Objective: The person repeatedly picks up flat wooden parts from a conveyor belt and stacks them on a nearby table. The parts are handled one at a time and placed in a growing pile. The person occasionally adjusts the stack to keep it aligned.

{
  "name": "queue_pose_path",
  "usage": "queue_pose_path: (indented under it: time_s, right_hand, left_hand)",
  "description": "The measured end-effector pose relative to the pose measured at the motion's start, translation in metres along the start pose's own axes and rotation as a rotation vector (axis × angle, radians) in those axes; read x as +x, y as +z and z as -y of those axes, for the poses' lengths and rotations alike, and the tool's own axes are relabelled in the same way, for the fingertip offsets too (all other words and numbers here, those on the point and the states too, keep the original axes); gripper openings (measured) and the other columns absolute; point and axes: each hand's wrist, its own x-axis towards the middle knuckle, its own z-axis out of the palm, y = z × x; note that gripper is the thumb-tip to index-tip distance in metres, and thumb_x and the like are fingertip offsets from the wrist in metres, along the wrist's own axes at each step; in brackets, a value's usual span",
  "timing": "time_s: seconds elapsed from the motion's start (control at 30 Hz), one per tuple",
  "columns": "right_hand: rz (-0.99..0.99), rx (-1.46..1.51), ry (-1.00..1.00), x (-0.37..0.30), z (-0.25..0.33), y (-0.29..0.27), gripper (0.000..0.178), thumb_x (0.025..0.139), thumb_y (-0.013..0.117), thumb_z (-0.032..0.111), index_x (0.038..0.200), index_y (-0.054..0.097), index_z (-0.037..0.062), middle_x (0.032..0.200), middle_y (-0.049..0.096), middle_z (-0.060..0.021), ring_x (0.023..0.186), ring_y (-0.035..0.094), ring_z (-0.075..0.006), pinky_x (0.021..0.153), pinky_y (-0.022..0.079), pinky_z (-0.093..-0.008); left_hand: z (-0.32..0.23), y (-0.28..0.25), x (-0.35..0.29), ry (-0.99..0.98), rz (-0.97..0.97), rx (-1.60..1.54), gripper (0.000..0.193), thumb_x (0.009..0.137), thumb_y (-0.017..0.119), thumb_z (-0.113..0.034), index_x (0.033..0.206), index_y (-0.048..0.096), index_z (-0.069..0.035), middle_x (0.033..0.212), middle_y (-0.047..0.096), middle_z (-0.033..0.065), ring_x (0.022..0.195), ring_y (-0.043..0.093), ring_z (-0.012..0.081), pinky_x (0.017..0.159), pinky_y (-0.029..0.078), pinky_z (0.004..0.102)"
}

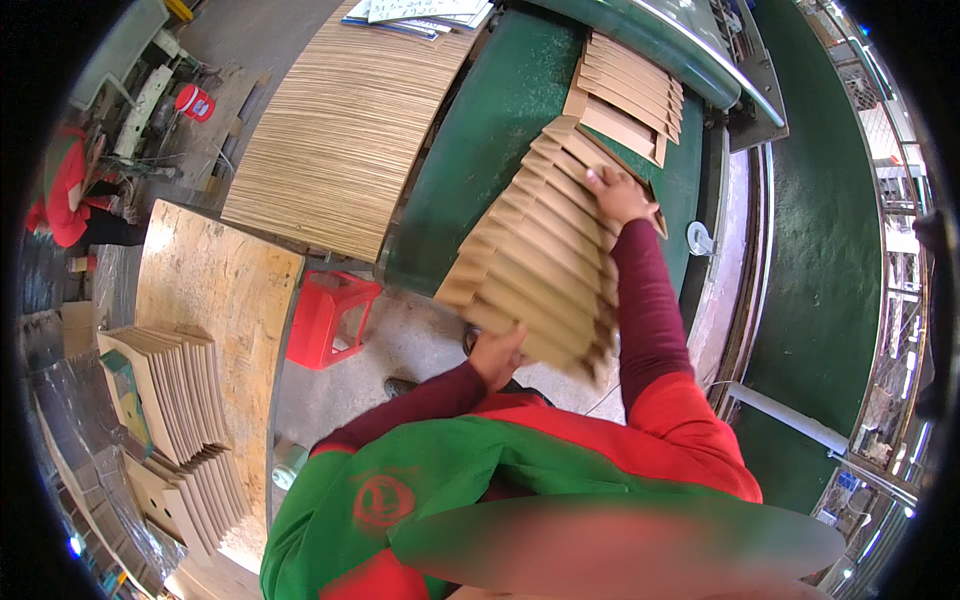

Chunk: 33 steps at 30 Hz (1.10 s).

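A fanned stack of brown folded cardboard blanks [540, 235] slants from the green conveyor belt [440, 190] toward my body, its near end hanging past the belt and smeared by motion. At its near left edge my left hand [500, 355] is closed on the stack, with part of the fingers hidden beneath. My right hand [622, 193] grips the far right side, thumb on top of the blanks. Just beyond it, another overlapping row of cardboard blanks [630, 90] lies on the belt, partly under the roller.
A large green roller [690, 55] spans the belt's far end. Left of the belt stands a wood-grain table [340, 130] with papers [425, 12]. A red stool [325, 318] and a wooden bench [215, 260] with cardboard stacks [175, 390] are nearer. Another person [70, 195] is far left.
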Motion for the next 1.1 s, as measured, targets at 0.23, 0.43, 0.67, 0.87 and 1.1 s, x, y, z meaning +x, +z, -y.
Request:
queue_pose_path:
  time_s: [0.23,0.43,0.67,0.87,1.1]
  right_hand:
    - [-0.018,0.113,-0.290,0.109,-0.043,-0.067,0.083,0.086,0.040,0.067,0.126,0.051,-0.0047,0.122,0.053,-0.0314,0.120,0.049,-0.0414,0.104,0.034,-0.0432]
    - [-0.243,0.021,-0.311,0.107,-0.037,-0.080,0.061,0.089,0.043,0.059,0.112,0.059,0.0042,0.103,0.062,-0.0291,0.100,0.059,-0.0432,0.087,0.045,-0.0484]
    - [-0.245,-0.099,-0.509,0.033,-0.036,-0.060,0.105,0.053,0.075,0.061,0.131,0.044,-0.0021,0.103,0.063,-0.0264,0.099,0.061,-0.0390,0.084,0.049,-0.0441]
    - [-0.169,-0.181,-0.502,0.002,-0.022,-0.062,0.113,0.042,0.086,0.045,0.132,0.038,-0.0028,0.111,0.060,-0.0233,0.099,0.061,-0.0376,0.083,0.051,-0.0434]
    - [-0.128,-0.087,-0.432,-0.041,-0.021,-0.038,0.084,0.044,0.081,0.026,0.119,0.052,0.0009,0.095,0.066,-0.0225,0.093,0.063,-0.0388,0.081,0.050,-0.0419]
  left_hand:
    - [-0.037,0.114,0.157,0.085,-0.106,0.011,0.055,0.095,0.052,-0.038,0.137,0.034,-0.008,0.135,0.045,0.0132,0.115,0.053,0.0322,0.095,0.044,0.0524]
    - [-0.047,0.156,0.257,-0.111,-0.202,0.000,0.087,0.084,0.061,-0.054,0.147,0.019,-0.011,0.155,0.010,0.0149,0.139,0.017,0.0361,0.103,0.034,0.0565]
    - [-0.051,0.146,0.261,-0.005,-0.289,-0.270,0.086,0.087,0.047,-0.063,0.148,0.013,-0.013,0.151,0.020,0.0162,0.137,0.023,0.0352,0.096,0.041,0.0582]
    - [-0.051,0.099,0.237,-0.314,-0.044,-0.032,0.098,0.082,0.041,-0.074,0.150,0.007,-0.012,0.152,0.013,0.0250,0.134,0.032,0.0387,0.105,0.027,0.0576]
    - [-0.077,-0.087,0.031,0.175,-0.418,0.574,0.056,0.080,0.061,-0.048,0.120,0.061,-0.009,0.111,0.064,0.0057,0.093,0.063,0.0218,0.066,0.051,0.0439]
